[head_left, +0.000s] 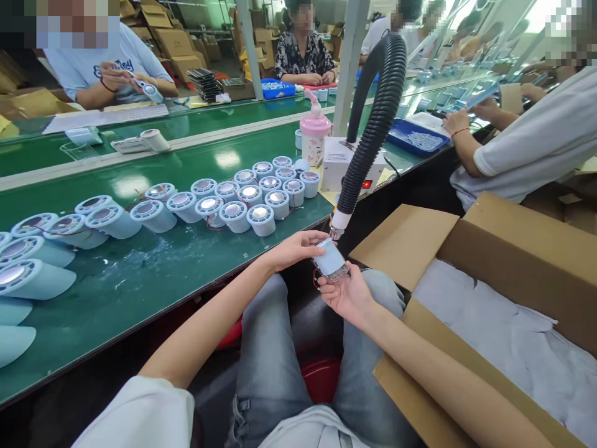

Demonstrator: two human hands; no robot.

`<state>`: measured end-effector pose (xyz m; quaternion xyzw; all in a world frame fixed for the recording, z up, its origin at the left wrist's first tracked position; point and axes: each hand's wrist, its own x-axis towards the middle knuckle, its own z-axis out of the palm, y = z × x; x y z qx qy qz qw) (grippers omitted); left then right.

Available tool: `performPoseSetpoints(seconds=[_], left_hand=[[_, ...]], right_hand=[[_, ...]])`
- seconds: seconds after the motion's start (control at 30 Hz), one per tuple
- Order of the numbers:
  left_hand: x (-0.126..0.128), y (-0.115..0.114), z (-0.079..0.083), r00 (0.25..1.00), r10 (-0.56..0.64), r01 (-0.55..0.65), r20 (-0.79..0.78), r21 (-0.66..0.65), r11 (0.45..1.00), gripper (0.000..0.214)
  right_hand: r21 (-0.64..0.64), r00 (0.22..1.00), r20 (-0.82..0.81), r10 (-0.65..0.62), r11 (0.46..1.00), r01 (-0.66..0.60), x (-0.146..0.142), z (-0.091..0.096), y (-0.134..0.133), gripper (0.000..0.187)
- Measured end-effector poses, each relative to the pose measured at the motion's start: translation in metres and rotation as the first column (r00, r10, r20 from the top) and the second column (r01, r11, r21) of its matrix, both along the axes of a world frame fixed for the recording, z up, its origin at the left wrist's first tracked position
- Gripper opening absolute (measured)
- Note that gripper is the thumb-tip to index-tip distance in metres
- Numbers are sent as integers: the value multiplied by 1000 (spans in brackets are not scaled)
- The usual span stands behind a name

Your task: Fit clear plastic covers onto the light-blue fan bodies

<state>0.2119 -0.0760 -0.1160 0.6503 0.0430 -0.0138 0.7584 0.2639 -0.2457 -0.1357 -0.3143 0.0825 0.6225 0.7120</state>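
Over my lap I hold one pale blue round housing with a red wire at its underside. My left hand pinches its top edge from the left. My right hand cups it from below, fingers curled up around it. Just above the part hangs the white nozzle of a black corrugated hose. Several more pale blue housings with shiny round centres and red wires stand in rows on the green conveyor belt.
An open cardboard box lined with white sheets sits at my right. A pink pump bottle and a white unit stand near the hose. Other people work across the belt and at the right, by a blue tray.
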Motion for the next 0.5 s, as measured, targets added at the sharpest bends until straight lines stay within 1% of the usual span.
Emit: performPoseSetpoints(seconds=[0.1,0.27,0.5], left_hand=[[3,4,-2,1000,-17,17,-7,-11,1000,57],[-1,7,0,999,-40,39,-14,-24,999,62],[-3,7,4,997,-80,81,9,-29,996,62]], right_hand=[[17,999,-24,-20,1000,21,1,0,2,58],[34,999,-39,-25,999,26,0,0,2,58],[34,1000,-1,-16,999,16,-1,1,2,59]])
